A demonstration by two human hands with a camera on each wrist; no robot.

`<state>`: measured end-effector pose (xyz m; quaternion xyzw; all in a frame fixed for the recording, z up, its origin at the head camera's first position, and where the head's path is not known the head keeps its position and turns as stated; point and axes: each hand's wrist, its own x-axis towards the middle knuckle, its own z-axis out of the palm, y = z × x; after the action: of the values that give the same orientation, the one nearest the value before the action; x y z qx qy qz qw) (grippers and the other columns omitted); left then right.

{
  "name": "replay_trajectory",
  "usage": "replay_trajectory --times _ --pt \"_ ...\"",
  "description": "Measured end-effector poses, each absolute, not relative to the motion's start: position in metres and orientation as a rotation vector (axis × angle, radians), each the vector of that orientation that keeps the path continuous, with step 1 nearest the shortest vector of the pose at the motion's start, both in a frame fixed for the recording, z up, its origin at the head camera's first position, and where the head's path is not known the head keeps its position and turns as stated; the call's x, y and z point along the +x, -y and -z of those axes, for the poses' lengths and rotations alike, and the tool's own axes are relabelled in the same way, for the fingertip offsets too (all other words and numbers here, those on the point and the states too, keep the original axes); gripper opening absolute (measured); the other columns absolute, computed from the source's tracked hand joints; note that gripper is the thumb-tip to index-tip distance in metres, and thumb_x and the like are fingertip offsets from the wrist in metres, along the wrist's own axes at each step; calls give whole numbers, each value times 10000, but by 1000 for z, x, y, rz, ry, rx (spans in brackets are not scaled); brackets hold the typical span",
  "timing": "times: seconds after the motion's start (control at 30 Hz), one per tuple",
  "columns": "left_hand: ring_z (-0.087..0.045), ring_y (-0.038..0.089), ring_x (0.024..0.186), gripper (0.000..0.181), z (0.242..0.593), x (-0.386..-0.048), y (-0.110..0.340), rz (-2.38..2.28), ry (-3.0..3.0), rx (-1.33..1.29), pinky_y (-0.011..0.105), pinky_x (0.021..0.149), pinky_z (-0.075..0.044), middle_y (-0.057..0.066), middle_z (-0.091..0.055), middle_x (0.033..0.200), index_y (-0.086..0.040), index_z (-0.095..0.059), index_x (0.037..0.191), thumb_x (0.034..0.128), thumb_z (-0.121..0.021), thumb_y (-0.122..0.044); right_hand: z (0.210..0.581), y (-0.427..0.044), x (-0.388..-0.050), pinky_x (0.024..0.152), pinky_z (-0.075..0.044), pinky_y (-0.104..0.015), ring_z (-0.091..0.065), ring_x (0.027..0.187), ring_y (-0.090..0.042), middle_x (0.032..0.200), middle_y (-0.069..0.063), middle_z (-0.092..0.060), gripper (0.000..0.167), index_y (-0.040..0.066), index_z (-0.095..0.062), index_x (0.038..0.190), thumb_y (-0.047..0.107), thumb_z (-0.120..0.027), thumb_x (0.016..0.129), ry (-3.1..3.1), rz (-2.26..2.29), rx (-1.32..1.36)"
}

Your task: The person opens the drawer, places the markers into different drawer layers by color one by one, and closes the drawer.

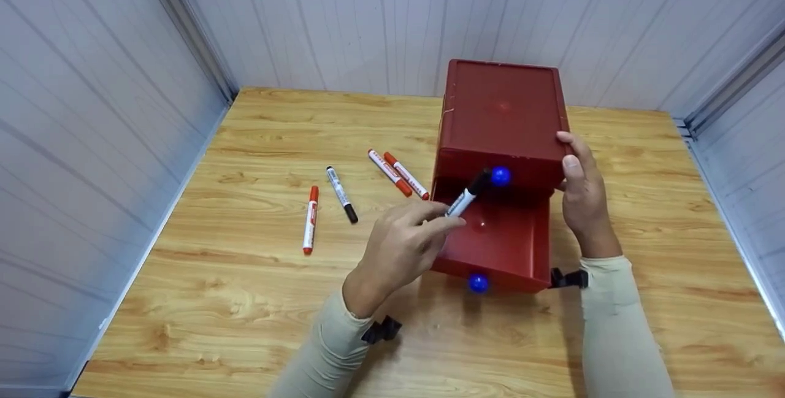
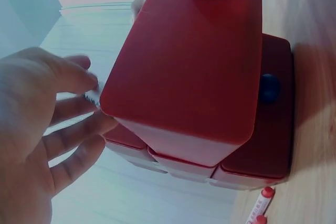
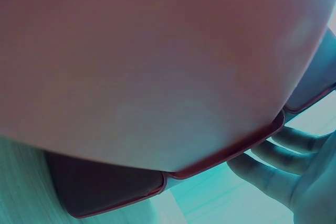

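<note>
Above the pulled-out middle drawer (image 1: 497,248) at right, pinches a black-capped marker (image 1: 463,202) with the left hand (image 1: 402,238); rests the right hand (image 1: 587,199), spread, against the right edge of the red cabinet (image 1: 506,110).

An open drawer (image 1: 512,244) admits a hand from above at its front right — the red cabinet (image 1: 506,110) walls off the back, the left hand (image 1: 405,238) and its marker (image 1: 461,203) cross the left side. The right hand (image 1: 585,195) blocks the cabinet's front right edge; a lane runs between four loose markers (image 1: 311,220) and the left wall (image 1: 80,159).
</note>
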<state>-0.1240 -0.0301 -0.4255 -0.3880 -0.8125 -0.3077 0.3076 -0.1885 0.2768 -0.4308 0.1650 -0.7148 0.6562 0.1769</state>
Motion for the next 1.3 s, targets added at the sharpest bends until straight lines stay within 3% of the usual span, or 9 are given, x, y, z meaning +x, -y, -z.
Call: replay_trajectory --times 0.57,0.93,1.3 --pt "-661 149 947 225 434 -123 19 728 2280 -1177 328 841 -457 -16 -717 1018 -227 -781 1068 907 -682 -105 431 -276 -188 793 -535 -256 -517 1127 -312 1434 -153 -415 437 49 -453 1457 204 -356 1060 2020 -1859 469" --pt "-664 100 894 256 433 -126 12 824 2333 -1245 315 798 -496 -37 -716 982 -211 -783 1073 887 -676 -70 431 -276 -187 813 -529 -254 -496 1169 -332 1465 -128 -409 437 72 -462 1459 215 -357 1060 2051 -1813 453" --pt "-595 33 829 240 433 -130 4 880 2413 -1320 206 758 -500 -47 -693 971 -180 -775 1083 911 -653 -64 433 -277 -189 782 -534 -248 -520 1124 -324 1424 -129 -442 437 71 -472 1452 228 -363 1060 2056 -1773 469"
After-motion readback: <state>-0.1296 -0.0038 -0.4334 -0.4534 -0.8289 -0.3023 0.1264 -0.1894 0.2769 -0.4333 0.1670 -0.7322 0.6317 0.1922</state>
